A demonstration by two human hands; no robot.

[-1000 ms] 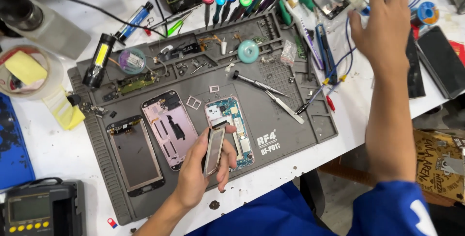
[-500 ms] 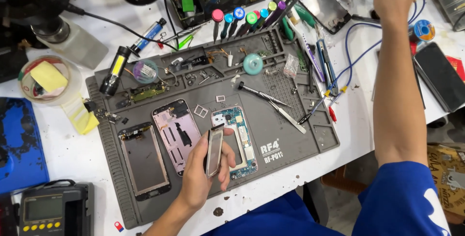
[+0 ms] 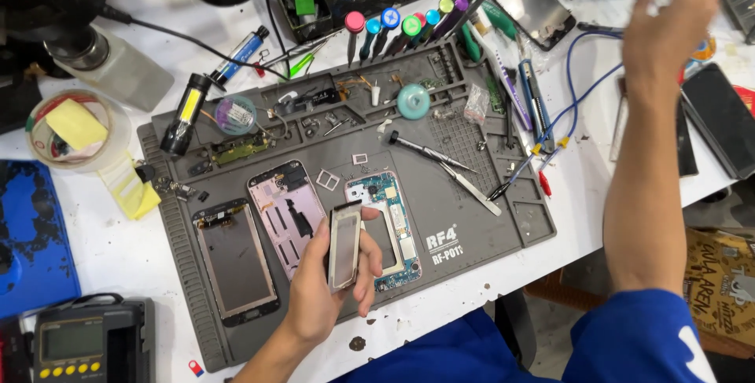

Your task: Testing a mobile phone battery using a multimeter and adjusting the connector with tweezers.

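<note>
Silver phone frame [image 3: 344,245] sits gripped in the left hand [image 3: 326,289] above the grey mat [image 3: 503,218]; the right hand [image 3: 668,25], blurred, reaches across the table [image 3: 582,186], grip unclear.

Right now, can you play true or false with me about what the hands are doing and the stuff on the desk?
1. The left hand holds a thin phone part above the grey work mat. True.
2. The right hand rests flat on the mat. False: it is raised at the far right of the desk, off the mat, and blurred.
3. A pink phone shell lies on the mat beside a phone frame with a blue circuit board. True.
4. The screwdrivers with coloured tops lie in a heap on the floor. False: they stand in a row at the mat's far edge.
5. A roll of tape sits left of the mat. True.
</note>
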